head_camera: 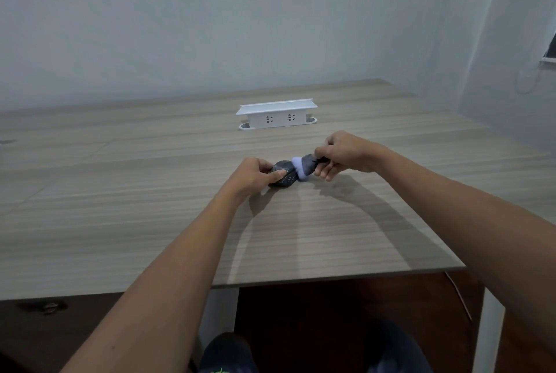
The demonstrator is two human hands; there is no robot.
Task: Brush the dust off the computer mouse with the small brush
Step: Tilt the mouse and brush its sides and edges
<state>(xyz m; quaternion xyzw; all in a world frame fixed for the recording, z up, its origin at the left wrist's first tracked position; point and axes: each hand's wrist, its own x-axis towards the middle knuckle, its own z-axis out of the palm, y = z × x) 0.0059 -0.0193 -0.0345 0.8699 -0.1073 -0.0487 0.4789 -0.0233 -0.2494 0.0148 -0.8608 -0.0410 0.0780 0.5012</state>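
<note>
A dark grey computer mouse (284, 175) rests on the wooden table (150, 207) near its middle. My left hand (255, 175) grips the mouse from its left side, thumb on top. My right hand (343, 155) holds a small brush (307, 166) by its dark handle. The brush has a grey body and white bristles, and the bristles touch the right end of the mouse. Most of the handle is hidden inside my right fist.
A white pop-up socket box (276, 115) stands on the table behind my hands. The table's front edge runs close to me, with dark floor and my feet below. A pale wall stands behind the table.
</note>
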